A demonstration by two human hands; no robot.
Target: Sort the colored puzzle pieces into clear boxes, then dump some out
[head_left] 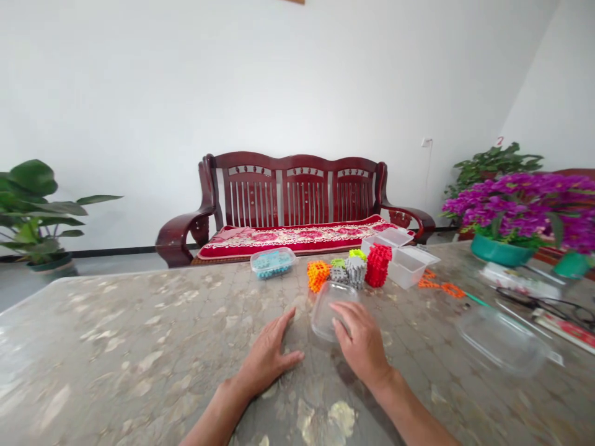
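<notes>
My right hand (362,337) is closed on the right side of a clear plastic container (324,319), which is tilted just above or on the table; whether it is a tub or a lid I cannot tell. To its left, my left hand (270,348) is open, thumb and fingers apart, resting by the tabletop with nothing in it. Just beyond the container stand stacks of plastic building pieces: orange (318,275), grey (356,272), and red (379,265), with some lime green pieces (357,254) among them.
A clear tub of blue pieces (272,264) sits farther back left. Right of the stacks are an open translucent box (405,267), loose orange pieces (452,290), another clear container (502,344), eyeglasses (543,301) and purple flowers (525,198). A wooden bench (304,189) stands beyond the patterned table (139,347).
</notes>
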